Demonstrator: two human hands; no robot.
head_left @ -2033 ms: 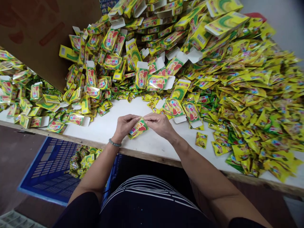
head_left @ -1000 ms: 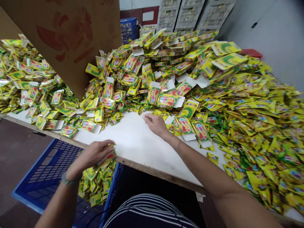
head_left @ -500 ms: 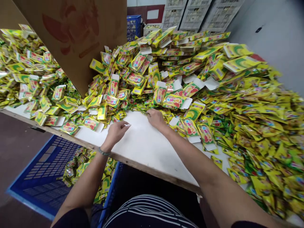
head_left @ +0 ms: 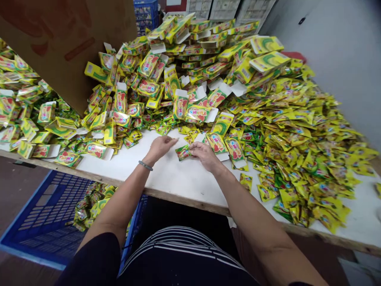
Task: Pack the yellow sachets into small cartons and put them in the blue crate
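My right hand (head_left: 204,155) rests on the white table (head_left: 166,176) and pinches a small yellow, green and red packet (head_left: 182,152) by its right end. My left hand (head_left: 160,146) hovers just left of that packet, fingers apart and pointing at it, holding nothing. A bead bracelet sits on my left wrist. Just beyond both hands lies a heap of small yellow cartons with open white flaps (head_left: 181,104). To the right spreads a wide pile of flat yellow sachets (head_left: 300,135).
A blue plastic crate (head_left: 50,216) with several filled packets stands on the floor below the table's left edge. A brown cardboard sheet (head_left: 59,43) leans at the back left. More crates stand behind the heap. A grey wall runs along the right.
My left hand came up from the blue crate, empty, and moved to the table's middle. My right hand pulled a packet out of the heap toward me.
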